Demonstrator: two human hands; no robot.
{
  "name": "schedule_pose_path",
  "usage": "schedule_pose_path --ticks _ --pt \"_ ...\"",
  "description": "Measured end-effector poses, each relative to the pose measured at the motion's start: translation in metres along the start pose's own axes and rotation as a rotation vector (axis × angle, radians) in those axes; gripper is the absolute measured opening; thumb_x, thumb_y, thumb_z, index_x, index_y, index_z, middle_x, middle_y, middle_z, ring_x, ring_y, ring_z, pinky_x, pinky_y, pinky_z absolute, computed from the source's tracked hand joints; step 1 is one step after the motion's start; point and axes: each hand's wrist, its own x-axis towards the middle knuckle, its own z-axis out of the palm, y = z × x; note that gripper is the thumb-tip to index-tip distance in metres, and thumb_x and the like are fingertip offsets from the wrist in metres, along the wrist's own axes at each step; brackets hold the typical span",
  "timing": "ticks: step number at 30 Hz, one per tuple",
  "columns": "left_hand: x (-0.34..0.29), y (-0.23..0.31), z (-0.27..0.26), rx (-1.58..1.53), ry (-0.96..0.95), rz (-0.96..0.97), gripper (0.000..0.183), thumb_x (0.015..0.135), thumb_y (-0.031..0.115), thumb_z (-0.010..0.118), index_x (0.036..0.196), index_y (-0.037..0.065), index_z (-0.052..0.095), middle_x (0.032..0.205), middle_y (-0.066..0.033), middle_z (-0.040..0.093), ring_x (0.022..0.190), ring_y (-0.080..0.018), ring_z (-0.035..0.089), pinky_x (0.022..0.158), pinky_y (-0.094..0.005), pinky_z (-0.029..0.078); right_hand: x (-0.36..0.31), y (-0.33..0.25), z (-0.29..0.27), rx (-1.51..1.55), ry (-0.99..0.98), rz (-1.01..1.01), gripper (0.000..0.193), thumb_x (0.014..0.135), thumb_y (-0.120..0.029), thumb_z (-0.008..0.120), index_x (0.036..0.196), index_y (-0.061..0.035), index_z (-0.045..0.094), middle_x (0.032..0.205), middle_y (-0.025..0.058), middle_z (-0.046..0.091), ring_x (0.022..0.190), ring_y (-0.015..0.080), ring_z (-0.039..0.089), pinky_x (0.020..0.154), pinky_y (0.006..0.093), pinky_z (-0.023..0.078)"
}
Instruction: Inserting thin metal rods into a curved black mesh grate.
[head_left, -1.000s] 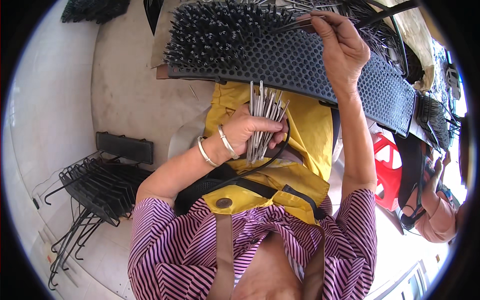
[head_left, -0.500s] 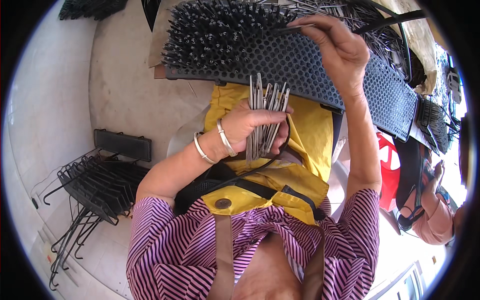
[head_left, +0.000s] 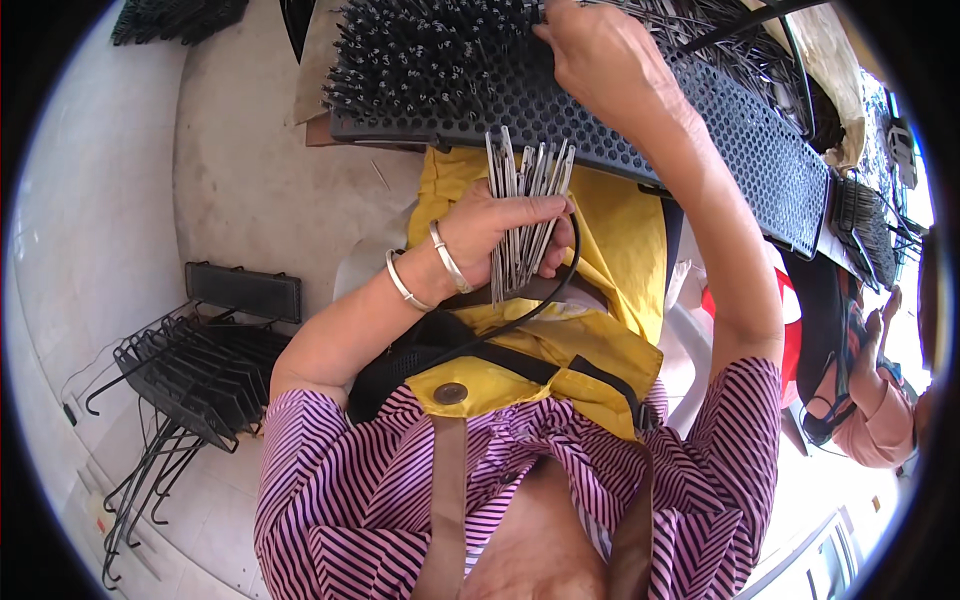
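Observation:
My left hand (head_left: 485, 225) is closed around a bundle of slim grey metal strips (head_left: 527, 175), their ends sticking up past my thumb and down below my palm. My right hand (head_left: 605, 60) reaches over the black perforated rack (head_left: 765, 150), with its fingers pinched together at the edge of the filled holes. A glint of thin metal shows at those fingertips, and the rest of that piece is hidden. Dense dark strips with pale tips (head_left: 415, 70) stand upright in the rack's left part. Bare holes show to their right.
Loose metal strips (head_left: 735, 60) lie heaped behind the rack. A yellow apron (head_left: 620, 270) covers my lap, below the rack's near edge. Black hooked racks (head_left: 195, 365) are stacked at the left. Another person's arm (head_left: 870, 400) is at the right, near a red item (head_left: 785, 300).
My right hand has moved left and away from me, down to the upright strips, with the thin metal piece it held. My left hand and its bundle have shifted slightly away from me.

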Motion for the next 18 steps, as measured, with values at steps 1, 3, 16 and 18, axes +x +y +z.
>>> schedule_pose_path --ticks 1,3,16,18 --pt "-0.001 0.000 0.000 -0.001 -0.003 0.001 0.018 0.081 0.014 0.064 0.091 0.000 0.060 0.072 -0.0105 0.062 0.060 -0.0203 0.062 0.051 -0.0303 0.052 -0.003 -0.004 0.001 -0.006 0.045 0.097 0.022 0.078 -0.003 0.053 0.059 0.0050 0.048 0.057 0.0217 0.053 0.057 0.0413 0.053 0.050 0.0445 0.042" --pt "-0.003 0.001 0.000 -0.026 -0.034 -0.001 0.019 0.081 0.015 0.063 0.092 0.000 0.060 0.071 -0.0102 0.062 0.059 -0.0201 0.062 0.051 -0.0302 0.052 -0.017 -0.007 -0.005 0.066 0.225 0.052 0.021 0.078 -0.002 0.057 0.060 0.0051 0.048 0.055 0.0188 0.052 0.049 0.0318 0.055 0.045 0.0384 0.040" --pt "-0.007 0.004 0.016 0.189 -0.045 0.160 0.025 0.082 0.010 0.061 0.102 -0.002 0.056 0.083 -0.0127 0.063 0.067 -0.0215 0.063 0.059 -0.0303 0.054 -0.093 -0.031 -0.013 1.178 -0.156 0.816 0.010 0.078 -0.006 0.063 0.076 0.0031 0.061 0.067 0.0045 0.061 0.057 0.0069 0.053 0.052 0.0219 0.043" --pt "-0.008 0.000 0.018 0.185 0.018 0.193 0.025 0.080 0.005 0.061 0.103 -0.003 0.057 0.084 -0.0134 0.064 0.072 -0.0205 0.064 0.061 -0.0292 0.054 -0.098 -0.028 -0.014 1.111 -0.164 0.816 0.008 0.079 -0.005 0.061 0.075 0.0025 0.061 0.068 0.0044 0.062 0.059 0.0072 0.055 0.054 0.0214 0.044"
